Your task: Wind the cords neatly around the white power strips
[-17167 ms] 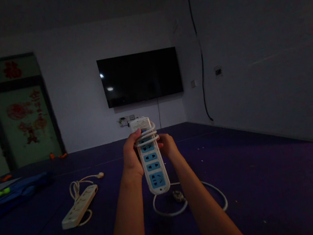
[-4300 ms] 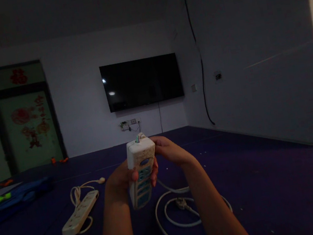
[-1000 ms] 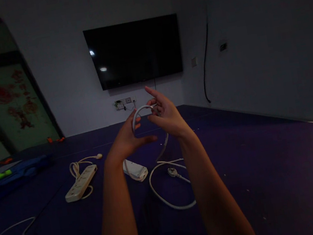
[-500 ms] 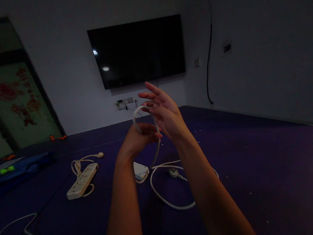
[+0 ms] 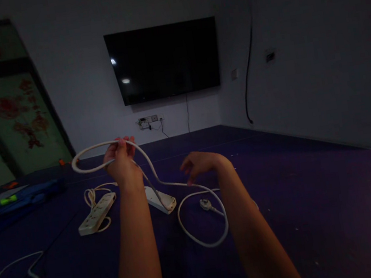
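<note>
My left hand is raised and pinches a loop of white cord that arches out to the left. The cord runs down to a white power strip lying on the purple floor. My right hand hangs lower to the right, fingers curled downward over the cord where it passes toward a floor loop. I cannot tell whether those fingers grip it. The cord's plug lies inside that loop.
A second white power strip with its coiled cord lies to the left. A blue bag sits at far left, loose white cable at lower left. A dark television hangs on the far wall above a wall socket.
My left hand has swung left and pulled the small cord loop out into a wide arc. My right hand has dropped from beside it down toward the floor.
</note>
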`<act>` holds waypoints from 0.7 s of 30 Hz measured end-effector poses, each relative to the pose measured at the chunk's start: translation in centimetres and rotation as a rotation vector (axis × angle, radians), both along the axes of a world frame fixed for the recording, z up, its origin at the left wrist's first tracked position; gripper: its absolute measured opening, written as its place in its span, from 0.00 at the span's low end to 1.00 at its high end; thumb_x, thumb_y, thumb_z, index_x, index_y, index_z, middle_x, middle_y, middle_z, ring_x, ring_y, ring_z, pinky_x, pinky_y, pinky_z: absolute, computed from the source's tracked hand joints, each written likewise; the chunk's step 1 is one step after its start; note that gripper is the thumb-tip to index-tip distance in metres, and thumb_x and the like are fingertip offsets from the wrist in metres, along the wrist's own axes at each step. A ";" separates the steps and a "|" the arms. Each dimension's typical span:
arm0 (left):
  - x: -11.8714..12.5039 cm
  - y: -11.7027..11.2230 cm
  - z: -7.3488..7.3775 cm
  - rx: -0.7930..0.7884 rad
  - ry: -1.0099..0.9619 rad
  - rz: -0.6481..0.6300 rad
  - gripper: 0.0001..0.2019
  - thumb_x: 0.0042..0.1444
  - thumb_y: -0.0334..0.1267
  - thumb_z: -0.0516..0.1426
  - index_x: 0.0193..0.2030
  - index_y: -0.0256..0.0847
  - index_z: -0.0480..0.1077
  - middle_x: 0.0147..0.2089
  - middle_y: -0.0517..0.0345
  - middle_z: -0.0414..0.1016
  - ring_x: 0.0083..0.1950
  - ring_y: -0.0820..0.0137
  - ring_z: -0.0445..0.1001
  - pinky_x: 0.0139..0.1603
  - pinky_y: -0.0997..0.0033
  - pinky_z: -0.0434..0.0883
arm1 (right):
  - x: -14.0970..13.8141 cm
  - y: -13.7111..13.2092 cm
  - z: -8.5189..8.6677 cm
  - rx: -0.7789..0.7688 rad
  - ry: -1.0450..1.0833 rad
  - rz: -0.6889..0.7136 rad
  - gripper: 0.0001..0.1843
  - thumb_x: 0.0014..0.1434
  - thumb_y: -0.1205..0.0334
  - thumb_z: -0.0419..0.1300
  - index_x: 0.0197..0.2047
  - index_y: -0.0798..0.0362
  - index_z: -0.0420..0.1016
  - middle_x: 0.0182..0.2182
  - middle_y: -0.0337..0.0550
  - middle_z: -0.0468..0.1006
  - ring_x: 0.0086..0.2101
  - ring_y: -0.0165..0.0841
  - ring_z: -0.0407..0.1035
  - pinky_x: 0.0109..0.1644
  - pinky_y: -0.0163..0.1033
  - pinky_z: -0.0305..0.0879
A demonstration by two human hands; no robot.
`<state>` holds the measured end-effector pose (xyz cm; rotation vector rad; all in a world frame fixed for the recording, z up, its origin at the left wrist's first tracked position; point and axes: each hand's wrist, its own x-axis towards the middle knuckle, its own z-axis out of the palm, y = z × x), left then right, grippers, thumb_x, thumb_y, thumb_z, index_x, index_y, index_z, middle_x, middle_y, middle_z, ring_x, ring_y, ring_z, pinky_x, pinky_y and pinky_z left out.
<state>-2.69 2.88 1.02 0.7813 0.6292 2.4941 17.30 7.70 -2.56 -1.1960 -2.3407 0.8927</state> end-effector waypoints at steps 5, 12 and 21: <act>-1.2 0.2 -0.2 0.043 -0.094 0.066 0.05 0.54 0.27 0.54 0.33 0.40 0.62 0.34 0.58 0.74 0.38 0.73 0.79 0.48 0.69 0.73 | -1.0 1.1 -1.3 -0.201 -0.174 -0.007 0.13 0.27 0.66 0.73 0.22 0.55 0.78 0.19 0.38 0.77 0.23 0.28 0.69 0.24 0.30 0.61; -1.7 0.9 -0.7 0.098 0.000 0.125 0.04 0.56 0.31 0.52 0.38 0.41 0.60 0.42 0.52 0.74 0.46 0.69 0.77 0.52 0.66 0.71 | -1.4 1.6 -2.0 -0.156 -0.172 -0.054 0.08 0.37 0.71 0.68 0.15 0.57 0.73 0.13 0.38 0.72 0.16 0.24 0.61 0.21 0.30 0.55; 0.1 -0.1 -0.2 -0.117 0.084 -0.130 0.03 0.56 0.29 0.53 0.36 0.40 0.66 0.37 0.54 0.76 0.42 0.71 0.78 0.52 0.64 0.70 | 0.3 0.5 1.0 0.134 0.660 -0.346 0.09 0.49 0.64 0.62 0.20 0.57 0.70 0.14 0.35 0.69 0.14 0.21 0.54 0.18 0.30 0.49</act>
